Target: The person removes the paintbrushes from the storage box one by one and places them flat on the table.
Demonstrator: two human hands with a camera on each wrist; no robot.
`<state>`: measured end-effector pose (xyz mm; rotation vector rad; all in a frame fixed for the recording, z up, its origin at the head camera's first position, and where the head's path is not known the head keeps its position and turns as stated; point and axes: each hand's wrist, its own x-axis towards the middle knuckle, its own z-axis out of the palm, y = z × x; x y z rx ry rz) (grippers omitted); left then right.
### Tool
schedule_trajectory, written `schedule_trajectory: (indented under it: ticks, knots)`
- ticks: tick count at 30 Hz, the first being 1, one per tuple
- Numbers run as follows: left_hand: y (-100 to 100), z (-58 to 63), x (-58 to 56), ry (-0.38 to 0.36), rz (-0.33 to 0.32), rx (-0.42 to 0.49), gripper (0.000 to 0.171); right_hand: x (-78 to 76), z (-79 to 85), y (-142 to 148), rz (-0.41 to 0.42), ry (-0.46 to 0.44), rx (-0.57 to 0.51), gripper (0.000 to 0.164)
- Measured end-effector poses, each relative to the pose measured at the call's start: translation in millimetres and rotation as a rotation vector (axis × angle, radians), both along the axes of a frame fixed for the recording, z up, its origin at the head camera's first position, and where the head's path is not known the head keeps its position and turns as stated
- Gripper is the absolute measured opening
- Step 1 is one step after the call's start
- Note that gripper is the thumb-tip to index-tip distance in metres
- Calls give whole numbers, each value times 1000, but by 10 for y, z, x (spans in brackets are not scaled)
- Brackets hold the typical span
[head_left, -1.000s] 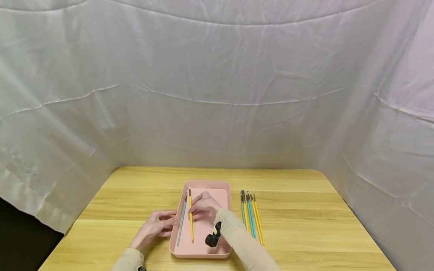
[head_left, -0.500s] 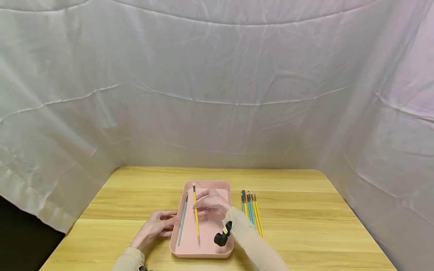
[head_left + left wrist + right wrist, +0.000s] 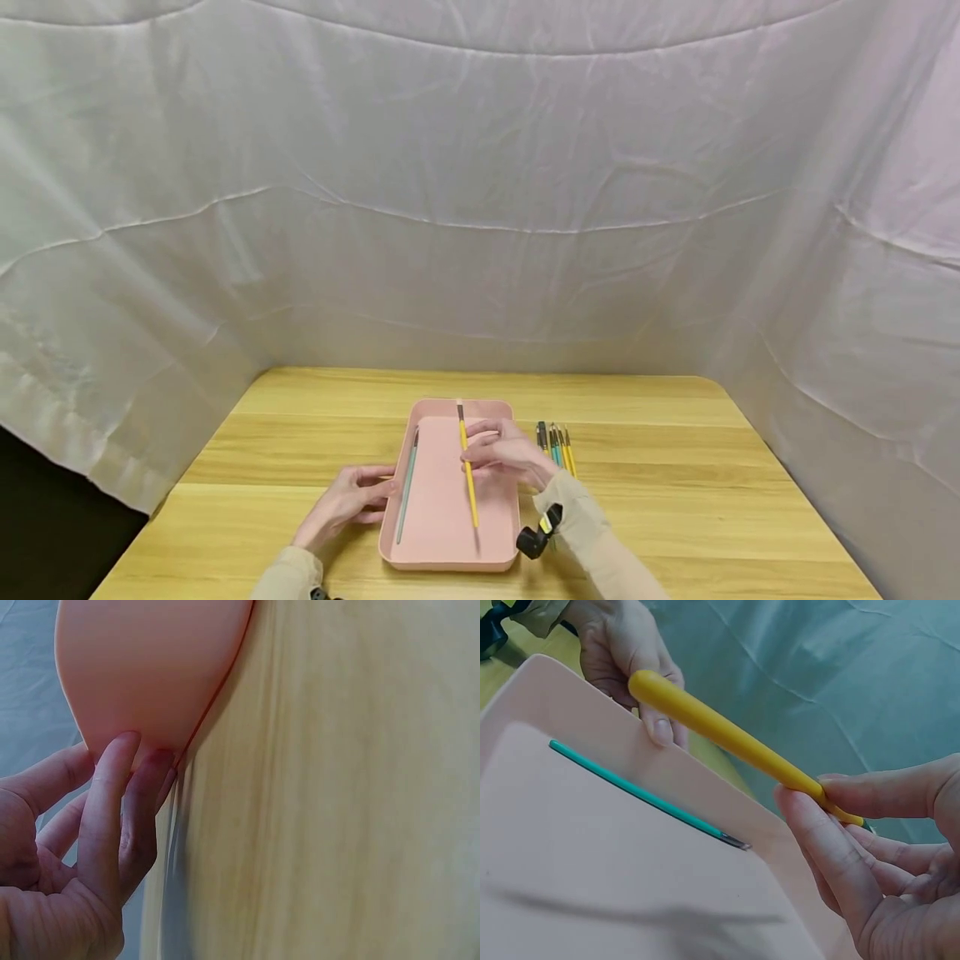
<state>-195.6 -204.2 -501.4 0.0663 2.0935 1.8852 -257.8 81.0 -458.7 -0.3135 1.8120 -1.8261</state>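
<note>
A pink tray (image 3: 450,564) lies on the wooden table. My left hand (image 3: 348,500) grips its left wall, thumb over the rim and fingers against the outside, as the left wrist view shows up close. Between thumb and fingers, my right hand (image 3: 508,450) pinches a yellow-handled paintbrush (image 3: 471,492) by its handle, held above the tray floor with bristles toward the back. Its shadow falls on the tray in the right wrist view. Inside the tray, along the left wall, rests one teal-handled paintbrush (image 3: 637,792).
Several teal and yellow paintbrushes (image 3: 567,454) lie side by side on the table (image 3: 675,500) just right of the tray, partly hidden by the right forearm. A pale cloth curtain (image 3: 480,275) encloses the table at the back and sides.
My right hand has lifted the yellow paintbrush from beside the teal one and carried it rightward across the tray. My left hand stays on the tray's left wall.
</note>
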Motion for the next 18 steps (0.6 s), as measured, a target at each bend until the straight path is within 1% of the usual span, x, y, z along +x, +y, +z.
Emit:
schedule_trajectory:
  ticks: [4,12,18]
  knots:
    - [-1,-9,-12,1,-4,5,60,81,-1,174,-7,-3,-23,46]
    - [-13,-15,-2,0,-4,1,58,229,-55,600,4,1,-65,50]
    - [-15,-28,-6,0,-11,3,57,293,-111,928,-24,0,-67,51]
